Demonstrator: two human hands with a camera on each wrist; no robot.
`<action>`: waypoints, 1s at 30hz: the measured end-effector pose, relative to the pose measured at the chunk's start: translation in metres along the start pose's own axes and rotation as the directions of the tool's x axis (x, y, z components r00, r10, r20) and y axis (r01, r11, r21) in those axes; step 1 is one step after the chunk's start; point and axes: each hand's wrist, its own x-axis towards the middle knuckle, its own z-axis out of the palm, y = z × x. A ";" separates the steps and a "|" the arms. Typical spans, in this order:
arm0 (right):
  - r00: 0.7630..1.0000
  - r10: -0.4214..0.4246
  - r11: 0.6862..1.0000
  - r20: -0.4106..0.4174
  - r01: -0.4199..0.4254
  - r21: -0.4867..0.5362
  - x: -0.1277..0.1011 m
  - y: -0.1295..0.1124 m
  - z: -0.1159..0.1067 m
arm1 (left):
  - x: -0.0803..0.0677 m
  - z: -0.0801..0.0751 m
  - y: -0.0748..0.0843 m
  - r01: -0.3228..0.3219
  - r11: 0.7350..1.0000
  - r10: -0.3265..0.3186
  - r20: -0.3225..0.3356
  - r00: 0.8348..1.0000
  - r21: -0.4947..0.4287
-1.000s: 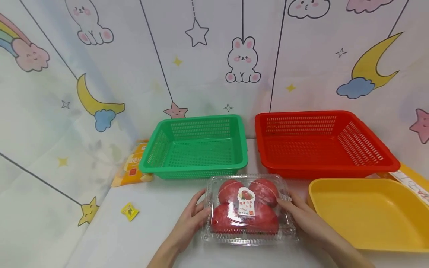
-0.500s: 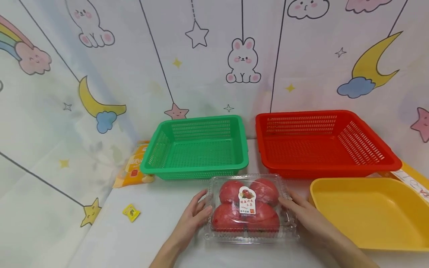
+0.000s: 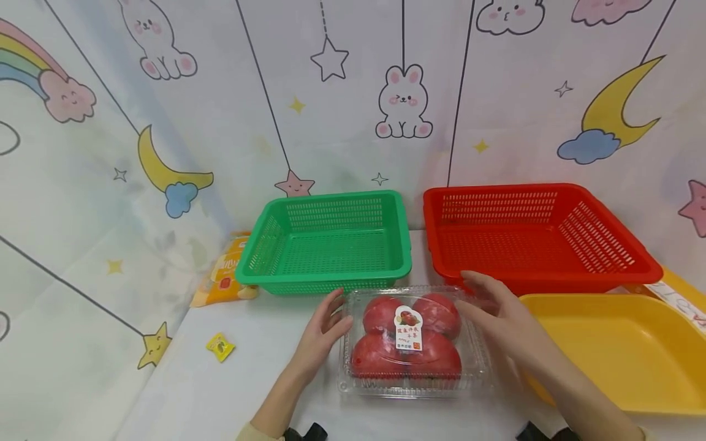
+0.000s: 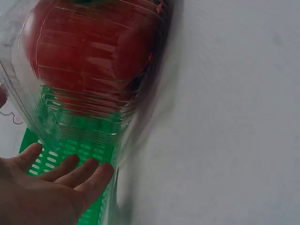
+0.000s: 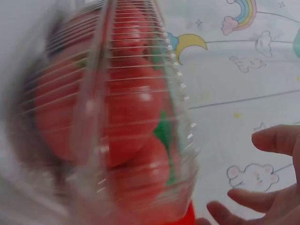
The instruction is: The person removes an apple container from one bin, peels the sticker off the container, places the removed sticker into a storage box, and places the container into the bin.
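A white backdrop [image 3: 353,159] printed with rabbits, moons, stars and clouds hangs behind a white table [image 3: 220,398]. Farthest left on the tabletop lies an orange snack bag [image 3: 220,278], its right end partly hidden by the green slotted basket [image 3: 325,277]; nearer the front is a small yellow-wrapped candy [image 3: 220,347]. Next comes the left hand [image 3: 320,334], thumb and fingers spread apart and clamped on nothing, with a black wrist device [image 3: 306,433] low on that forearm. The hand is just beside the left edge of the clear plastic clamshell box [image 3: 474,361], though from this angle I cannot tell whether the thumb tip touches the plastic. The box lies flat on the table between the two hands, in front of the gap between the baskets. Inside it sit four round red fruits [image 3: 434,355] in two rows of two, under a white paper label [image 3: 409,334]. At the box's far right corner is the right hand [image 3: 504,312], its thumb spread away from the fingers and its grasp holding nothing. Beyond it stands the red slotted basket [image 3: 584,282], and in front of that the yellow basin [image 3: 612,352], partly covered by the right forearm. Farthest right, an orange-and-white package [image 3: 678,300] shows behind the basin.
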 end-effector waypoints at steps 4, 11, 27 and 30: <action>0.992 -0.105 0.994 0.063 0.107 -0.021 0.013 -0.016 0.008 | 0.009 0.002 -0.001 0.012 0.999 -0.012 -0.003 1.000 0.046; 0.940 -0.185 0.977 0.285 0.207 -0.048 0.036 -0.028 0.031 | 0.020 0.001 -0.006 -0.016 0.998 0.018 -0.021 1.000 0.066; 0.906 -0.227 0.918 0.358 0.321 -0.232 0.052 -0.037 0.039 | 0.023 0.007 -0.021 -0.057 0.998 0.056 -0.015 0.998 -0.026; 0.904 -0.221 0.911 0.365 0.326 -0.255 0.053 -0.039 0.039 | 0.025 0.007 -0.022 -0.061 0.998 0.060 -0.009 0.998 -0.025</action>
